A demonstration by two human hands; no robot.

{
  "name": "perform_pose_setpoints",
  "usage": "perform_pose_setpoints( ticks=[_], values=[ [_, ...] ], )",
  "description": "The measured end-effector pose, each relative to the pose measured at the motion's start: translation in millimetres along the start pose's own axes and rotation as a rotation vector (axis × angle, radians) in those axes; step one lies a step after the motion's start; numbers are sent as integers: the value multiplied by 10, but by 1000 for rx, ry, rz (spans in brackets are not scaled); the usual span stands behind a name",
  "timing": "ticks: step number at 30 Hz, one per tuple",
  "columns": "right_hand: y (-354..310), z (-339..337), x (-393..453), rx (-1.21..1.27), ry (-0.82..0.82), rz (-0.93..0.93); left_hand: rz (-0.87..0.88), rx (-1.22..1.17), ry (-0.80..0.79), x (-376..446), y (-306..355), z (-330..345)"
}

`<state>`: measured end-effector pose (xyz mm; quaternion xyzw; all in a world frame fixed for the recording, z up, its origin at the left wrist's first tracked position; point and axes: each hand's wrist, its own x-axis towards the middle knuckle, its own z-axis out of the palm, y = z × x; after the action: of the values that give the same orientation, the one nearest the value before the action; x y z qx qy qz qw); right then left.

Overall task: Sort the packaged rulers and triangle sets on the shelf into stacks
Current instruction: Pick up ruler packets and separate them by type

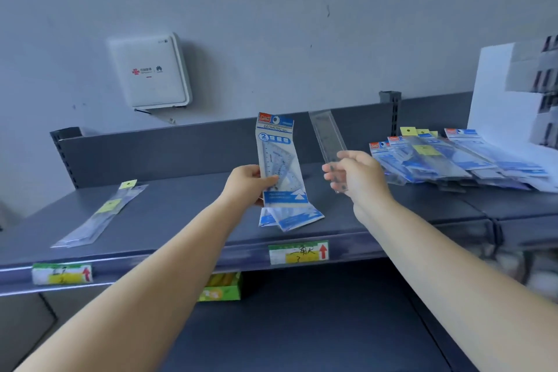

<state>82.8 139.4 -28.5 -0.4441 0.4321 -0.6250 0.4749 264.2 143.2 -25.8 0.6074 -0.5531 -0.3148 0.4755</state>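
Note:
My left hand [248,185] grips a blue-and-white packaged triangle set [278,157] upright above the dark shelf [187,205]. Under it lies a small stack of the same triangle sets [294,217] near the shelf's front edge. My right hand [356,174] pinches a clear packaged ruler [327,137] by its lower end, tilted up and to the left. On the shelf's left lie a few clear ruler packs with yellow tags [101,216]. A mixed pile of ruler and triangle packs [453,160] is spread out at the right.
A white box [507,93] stands behind the right pile. A white router [151,71] hangs on the wall. Price labels [298,251] [62,273] sit on the shelf's front edge. Below is a lower shelf with a green-yellow box [220,287].

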Motion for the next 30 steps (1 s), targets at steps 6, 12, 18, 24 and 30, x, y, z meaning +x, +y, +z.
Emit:
perform_pose_setpoints(
  ticks=[6, 12, 18, 24, 30],
  values=[
    [116, 198, -192, -44, -7, 35, 12, 244, 68, 105, -233, -106],
    [219, 534, -165, -125, -130, 21, 115, 513, 117, 24, -367, -427],
    [324, 1187, -144, -52, -360, 98, 18, 811, 233, -125, -540, -1068],
    [442, 1918, -223, -32, -554, 155, -70, 1112, 343, -247, -716, -1812],
    [584, 2530, -336, -90, -665, 212, -133, 1302, 373, -300, -948, -2399]
  ],
)
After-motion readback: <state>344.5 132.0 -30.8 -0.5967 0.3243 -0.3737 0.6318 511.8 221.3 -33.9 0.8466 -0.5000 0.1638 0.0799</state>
